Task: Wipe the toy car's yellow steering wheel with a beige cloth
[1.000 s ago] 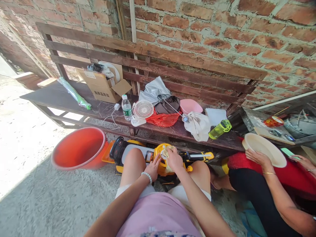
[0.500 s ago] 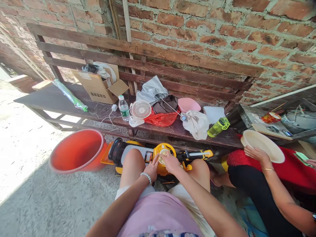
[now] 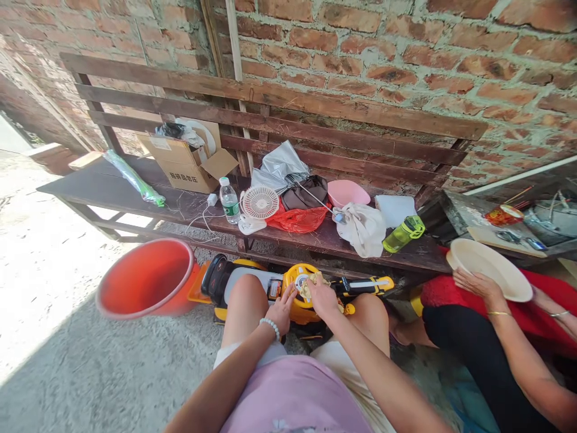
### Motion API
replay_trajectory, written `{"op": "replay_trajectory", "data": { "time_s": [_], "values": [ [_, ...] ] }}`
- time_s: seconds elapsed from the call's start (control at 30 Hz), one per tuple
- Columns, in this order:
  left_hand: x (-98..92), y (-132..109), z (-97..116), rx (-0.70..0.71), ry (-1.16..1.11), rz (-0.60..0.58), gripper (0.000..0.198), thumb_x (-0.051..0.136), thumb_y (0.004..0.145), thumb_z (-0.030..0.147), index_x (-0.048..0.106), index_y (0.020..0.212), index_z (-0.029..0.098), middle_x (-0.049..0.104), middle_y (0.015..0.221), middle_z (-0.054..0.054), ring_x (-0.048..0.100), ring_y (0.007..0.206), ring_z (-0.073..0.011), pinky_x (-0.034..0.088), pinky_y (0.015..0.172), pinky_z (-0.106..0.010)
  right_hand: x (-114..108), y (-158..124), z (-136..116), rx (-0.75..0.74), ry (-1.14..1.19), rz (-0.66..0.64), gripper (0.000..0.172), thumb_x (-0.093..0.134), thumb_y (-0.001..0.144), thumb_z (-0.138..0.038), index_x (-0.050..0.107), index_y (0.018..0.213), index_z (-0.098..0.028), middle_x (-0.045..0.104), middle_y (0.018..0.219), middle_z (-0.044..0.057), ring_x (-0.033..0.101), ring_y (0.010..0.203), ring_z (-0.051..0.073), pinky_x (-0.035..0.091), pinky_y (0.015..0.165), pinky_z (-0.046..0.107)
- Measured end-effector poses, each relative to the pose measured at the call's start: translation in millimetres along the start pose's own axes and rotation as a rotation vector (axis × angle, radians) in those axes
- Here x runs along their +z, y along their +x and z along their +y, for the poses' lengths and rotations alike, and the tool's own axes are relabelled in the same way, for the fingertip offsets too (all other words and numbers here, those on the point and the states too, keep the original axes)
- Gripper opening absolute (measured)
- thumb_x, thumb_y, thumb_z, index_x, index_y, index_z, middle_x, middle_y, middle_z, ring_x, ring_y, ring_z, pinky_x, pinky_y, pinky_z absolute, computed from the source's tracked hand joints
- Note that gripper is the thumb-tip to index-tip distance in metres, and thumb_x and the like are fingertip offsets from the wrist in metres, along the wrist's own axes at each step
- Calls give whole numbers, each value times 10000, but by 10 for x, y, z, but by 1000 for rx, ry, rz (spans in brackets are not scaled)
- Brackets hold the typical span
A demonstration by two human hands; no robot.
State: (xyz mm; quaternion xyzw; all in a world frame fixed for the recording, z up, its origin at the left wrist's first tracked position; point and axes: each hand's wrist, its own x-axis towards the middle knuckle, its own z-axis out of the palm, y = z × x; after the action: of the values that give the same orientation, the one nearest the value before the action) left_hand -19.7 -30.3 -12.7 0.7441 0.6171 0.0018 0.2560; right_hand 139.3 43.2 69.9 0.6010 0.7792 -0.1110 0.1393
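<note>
A yellow ride-on toy vehicle stands between my knees, its yellow steering wheel [image 3: 300,269] facing up. My right hand [image 3: 323,297] grips a pale yellowish, crumpled thing [image 3: 321,278] over the wheel's right side; its kind I cannot make out. Beside it, the wheel's grey-white hub shows. At the left of the wheel lies my left hand [image 3: 280,310], its fingers stretched toward the rim and nothing visible in them. Whether those fingertips touch the rim, I cannot tell. A bead bracelet [image 3: 269,325] circles my left wrist.
A large orange tub [image 3: 146,279] stands on the left. Along the wall, a wooden bench [image 3: 288,231] carries a cardboard box [image 3: 184,165], a water bottle [image 3: 229,201], a small fan [image 3: 260,203] and a green bottle [image 3: 403,234]. At right a person holds a cream basin [image 3: 491,269].
My right hand has shifted the crumpled thing right, uncovering the wheel's hub. My left hand has hardly moved. The other person's second hand has come to the basin, without the pale green item.
</note>
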Motion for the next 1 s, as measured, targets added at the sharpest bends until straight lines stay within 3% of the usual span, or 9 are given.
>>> {"op": "replay_trajectory", "data": {
  "time_s": [0.17, 0.27, 0.43, 0.63, 0.83, 1.0],
  "values": [
    [26, 13, -13, -17, 13, -9, 1018, 535, 759, 47, 87, 1649, 252, -85, 1732, -72, 530, 1323, -302, 536, 996, -392, -44, 90, -168, -76, 26, 12, 473, 415, 974, -171, 602, 1390, -296, 521, 1473, 148, 706, 1004, 263, 506, 826, 331],
    [31, 13, -31, -1, 7, -1, 988, 529, 763, 40, 134, 1644, 252, -86, 1733, -51, 486, 1372, -308, 543, 991, -381, -56, 146, -182, -99, 45, 12, 452, 417, 978, -183, 620, 1362, -307, 535, 1450, 145, 704, 1008, 263, 511, 821, 329],
    [49, 15, -52, 0, 26, 7, 1049, 538, 755, 46, 46, 1656, 262, -66, 1735, -41, 452, 1408, -317, 503, 1066, -405, -47, 154, -72, -28, 15, 5, 520, 388, 978, -141, 561, 1429, -333, 534, 1453, 126, 699, 1020, 237, 526, 821, 316],
    [90, 36, -63, 21, 18, 15, 1067, 537, 755, 39, 3, 1657, 244, -57, 1733, -69, 412, 1450, -304, 479, 1092, -397, 82, -89, -116, 52, 32, -14, 523, 378, 965, -98, 504, 1462, -203, 537, 1414, 197, 721, 992, 250, 556, 792, 321],
    [41, 33, -20, 4, -3, -3, 1043, 525, 752, 20, 45, 1657, 218, -66, 1731, -87, 443, 1429, -300, 476, 1095, -381, 87, -241, -243, -45, 37, -88, 448, 403, 951, -74, 570, 1363, -133, 538, 1372, 227, 717, 1029, 265, 559, 864, 361],
    [4, 22, 1, 5, -26, -6, 1057, 517, 743, 19, 30, 1657, 228, -47, 1733, -88, 454, 1420, -307, 488, 1079, -378, -8, -204, -217, -114, -27, -102, 456, 384, 979, -110, 553, 1397, -174, 520, 1404, 207, 715, 1014, 253, 560, 850, 354]
  ]
}}
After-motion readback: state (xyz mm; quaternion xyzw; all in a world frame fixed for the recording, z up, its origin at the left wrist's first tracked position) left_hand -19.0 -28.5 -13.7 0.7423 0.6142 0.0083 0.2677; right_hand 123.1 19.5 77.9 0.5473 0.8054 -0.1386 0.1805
